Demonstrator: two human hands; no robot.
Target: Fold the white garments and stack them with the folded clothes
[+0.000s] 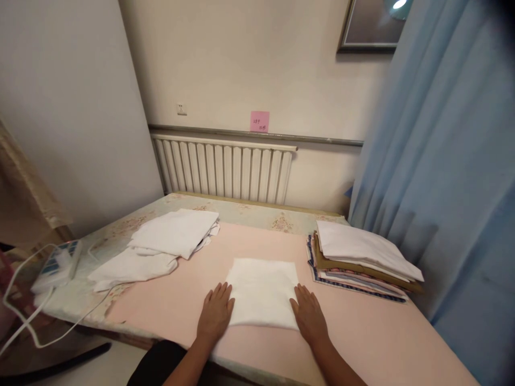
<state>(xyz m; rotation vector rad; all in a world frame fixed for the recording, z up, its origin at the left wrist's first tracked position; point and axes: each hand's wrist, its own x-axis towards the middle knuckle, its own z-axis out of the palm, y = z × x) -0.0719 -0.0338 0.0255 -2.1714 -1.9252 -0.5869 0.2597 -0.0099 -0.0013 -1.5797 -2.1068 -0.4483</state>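
A white folded cloth (263, 294) lies flat as a rough rectangle on the pink sheet (161, 305) in front of me. My left hand (216, 311) rests palm down at the cloth's left edge, fingers stretched out. At its right edge my right hand (309, 313) lies flat in the same way, thumb on the cloth's border. Neither hand grips anything. Whether the cloth is a garment cannot be made out.
White cloths (177, 230) lie in a loose pile at left. A stack of folded fabrics (362, 254) stands at right, white on top. A power strip (60, 268) with white cords sits at the left edge. A blue curtain (434, 161) hangs at right; a radiator (225, 169) is behind.
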